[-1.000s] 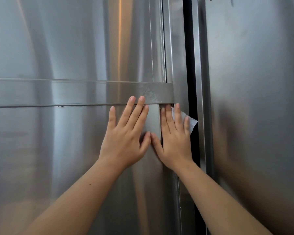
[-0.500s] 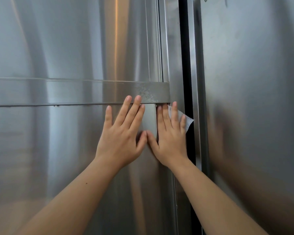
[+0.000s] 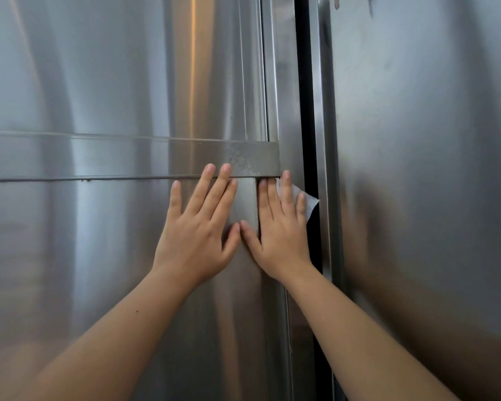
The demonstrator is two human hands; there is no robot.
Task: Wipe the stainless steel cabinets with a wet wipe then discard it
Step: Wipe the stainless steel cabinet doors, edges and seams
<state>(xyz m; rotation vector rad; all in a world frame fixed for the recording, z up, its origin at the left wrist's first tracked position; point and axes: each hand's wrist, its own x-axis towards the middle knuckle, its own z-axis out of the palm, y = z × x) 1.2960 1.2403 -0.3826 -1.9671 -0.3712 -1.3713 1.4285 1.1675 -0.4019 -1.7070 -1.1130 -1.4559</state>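
The left hand (image 3: pixel 197 235) lies flat on the brushed stainless steel cabinet door (image 3: pixel 99 270). Its fingers are straight and slightly spread, and the two longest fingertips reach over the lower edge of a horizontal steel band (image 3: pixel 99 157) that crosses the door above both hands. Just beside it, the right hand (image 3: pixel 284 241) is also flat with straight fingers. It presses the white wet wipe (image 3: pixel 310 202) against the door's vertical edge strip (image 3: pixel 284 82), with its fingertips up against the band's underside. The two thumb tips nearly meet between the hands.

Most of the wipe is hidden under the right palm. One crumpled corner sticks out beyond the little finger, over the narrow dark gap (image 3: pixel 307 111) that runs upright just right of that hand. Past the gap, a second steel cabinet panel (image 3: pixel 417 169) fills the right side. Right above the left fingertips, the band's end carries a dull mottled patch (image 3: pixel 243 160).

Compared with half a second before, both hands and the wipe's corner sit in the same spot under the band, and only the view has shifted slightly.
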